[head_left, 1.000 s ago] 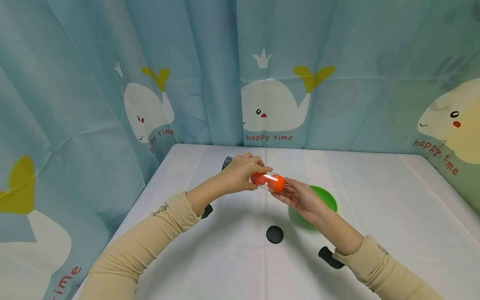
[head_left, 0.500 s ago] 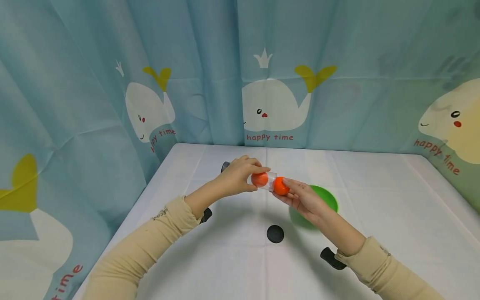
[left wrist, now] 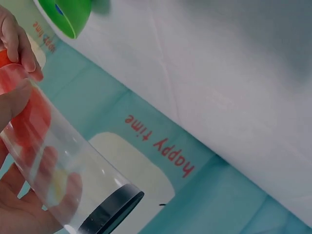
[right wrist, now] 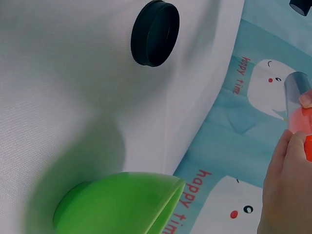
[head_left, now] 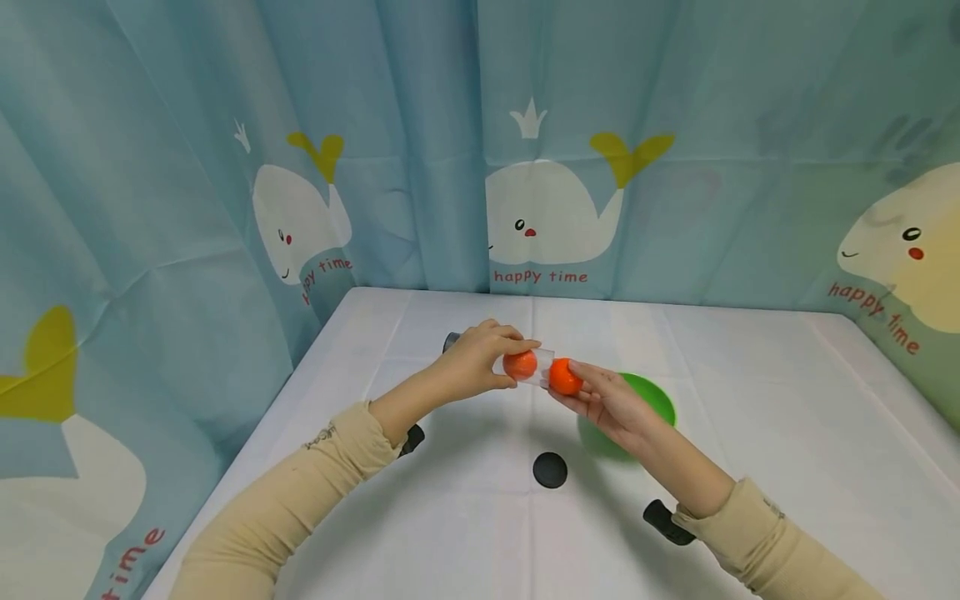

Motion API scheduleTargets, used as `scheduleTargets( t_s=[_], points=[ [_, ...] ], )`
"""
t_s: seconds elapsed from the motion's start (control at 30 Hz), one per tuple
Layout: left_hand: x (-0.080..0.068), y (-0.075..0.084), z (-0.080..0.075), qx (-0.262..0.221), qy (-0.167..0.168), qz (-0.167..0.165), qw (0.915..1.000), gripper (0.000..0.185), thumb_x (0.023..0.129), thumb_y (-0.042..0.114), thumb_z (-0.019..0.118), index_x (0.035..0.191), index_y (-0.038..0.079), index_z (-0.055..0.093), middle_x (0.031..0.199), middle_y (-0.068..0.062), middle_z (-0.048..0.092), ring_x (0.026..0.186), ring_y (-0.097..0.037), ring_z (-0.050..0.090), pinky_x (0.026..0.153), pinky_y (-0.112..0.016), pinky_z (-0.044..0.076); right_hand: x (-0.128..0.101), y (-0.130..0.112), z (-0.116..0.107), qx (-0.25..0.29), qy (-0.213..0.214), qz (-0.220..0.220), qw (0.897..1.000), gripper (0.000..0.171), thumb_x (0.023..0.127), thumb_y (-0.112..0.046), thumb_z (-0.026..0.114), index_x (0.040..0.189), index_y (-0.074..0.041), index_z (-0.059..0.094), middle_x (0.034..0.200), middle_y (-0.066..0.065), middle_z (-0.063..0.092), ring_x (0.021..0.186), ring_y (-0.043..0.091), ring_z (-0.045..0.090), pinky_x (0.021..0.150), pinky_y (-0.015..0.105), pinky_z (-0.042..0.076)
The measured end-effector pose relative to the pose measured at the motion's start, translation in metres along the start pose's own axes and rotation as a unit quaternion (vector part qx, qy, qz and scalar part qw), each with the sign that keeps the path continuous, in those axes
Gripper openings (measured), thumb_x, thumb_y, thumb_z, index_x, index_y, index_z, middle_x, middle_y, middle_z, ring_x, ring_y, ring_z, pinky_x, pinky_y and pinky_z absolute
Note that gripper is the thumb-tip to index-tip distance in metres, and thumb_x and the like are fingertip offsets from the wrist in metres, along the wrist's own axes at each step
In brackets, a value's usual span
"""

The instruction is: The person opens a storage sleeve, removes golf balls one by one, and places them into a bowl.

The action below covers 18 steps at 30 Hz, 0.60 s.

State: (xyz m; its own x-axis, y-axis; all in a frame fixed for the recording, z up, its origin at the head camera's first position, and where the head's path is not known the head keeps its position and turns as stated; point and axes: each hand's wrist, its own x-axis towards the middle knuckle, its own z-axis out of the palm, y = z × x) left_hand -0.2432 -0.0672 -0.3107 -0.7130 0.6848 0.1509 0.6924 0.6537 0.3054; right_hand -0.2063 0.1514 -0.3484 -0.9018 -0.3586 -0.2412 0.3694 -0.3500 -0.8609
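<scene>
A clear plastic tube (left wrist: pixel 92 168) with a black end cap (left wrist: pixel 112 209) is gripped by my left hand (head_left: pixel 476 358). It is held tilted above the table. One orange ball (head_left: pixel 520 365) shows through its wall, near my left thumb. My right hand (head_left: pixel 615 404) pinches a second orange ball (head_left: pixel 566 377) just outside the tube's open end. In the right wrist view that ball is mostly hidden behind my right fingers (right wrist: pixel 295 151).
A green bowl (right wrist: pixel 112 204) stands on the white table below my right hand; a bit of blue (left wrist: pixel 59 9) shows inside it. A round black lid (head_left: pixel 550 470) lies in front of it. A whale-print curtain (head_left: pixel 420 208) hangs around the table.
The second orange ball has come out of the tube's open end and shifted right, pinched in my right hand. My left hand keeps hold of the tube, dropping slightly.
</scene>
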Motion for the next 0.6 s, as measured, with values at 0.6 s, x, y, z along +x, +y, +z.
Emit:
scheduleTargets(
  t_s=[0.6],
  points=[
    [-0.008, -0.008, 0.003, -0.034, 0.02, 0.009, 0.9992, 0.062, 0.077, 0.018, 0.076, 0.135, 0.012, 0.053, 0.132, -0.005, 0.059, 0.121, -0.021, 0.056, 0.101, -0.036, 0.045, -0.011, 0.0, -0.017, 0.06, 0.014, 0.014, 0.998, 0.036, 0.097, -0.012, 0.05, 0.124, 0.005, 0.034, 0.109, 0.01, 0.054, 0.095, 0.019, 0.067, 0.087, 0.025, 0.053]
  ],
)
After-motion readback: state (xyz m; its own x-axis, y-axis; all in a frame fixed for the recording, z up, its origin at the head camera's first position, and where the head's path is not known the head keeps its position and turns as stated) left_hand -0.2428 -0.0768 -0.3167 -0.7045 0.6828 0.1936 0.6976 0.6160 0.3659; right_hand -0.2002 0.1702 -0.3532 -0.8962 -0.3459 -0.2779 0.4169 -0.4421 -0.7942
